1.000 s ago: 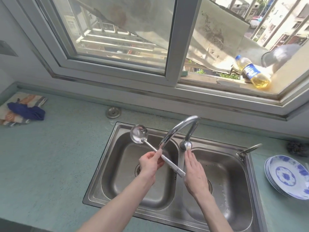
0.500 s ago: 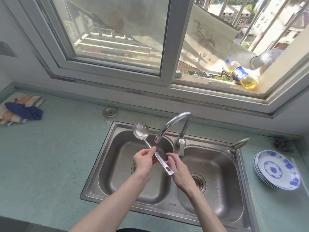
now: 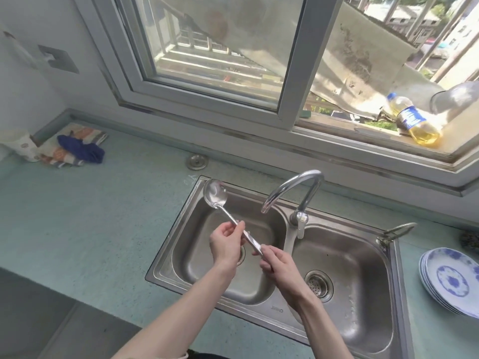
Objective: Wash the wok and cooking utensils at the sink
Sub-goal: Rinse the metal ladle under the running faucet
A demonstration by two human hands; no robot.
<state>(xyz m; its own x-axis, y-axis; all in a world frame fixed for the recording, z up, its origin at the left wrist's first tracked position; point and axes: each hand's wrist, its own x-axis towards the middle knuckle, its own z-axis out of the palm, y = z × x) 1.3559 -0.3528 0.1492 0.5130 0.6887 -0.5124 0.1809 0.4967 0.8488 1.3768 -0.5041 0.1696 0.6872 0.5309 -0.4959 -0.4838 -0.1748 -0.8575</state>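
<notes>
Both hands grip a shiny steel ladle (image 3: pixel 220 203) over the left sink (image 3: pixel 181 229) basin: left hand (image 3: pixel 226 244) pinches mid-handle, right hand (image 3: pixel 281 265) now wraps the handle's end, having earlier been flat beside it. Bowl tilts up-left.

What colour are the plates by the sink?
White with blue flower patterns; the plates show in the head view.

Shiny steel ladle (image 3: pixel 217 197), bowl up-left, tilted over left basin of double sink (image 3: pixel 287 237).
</notes>
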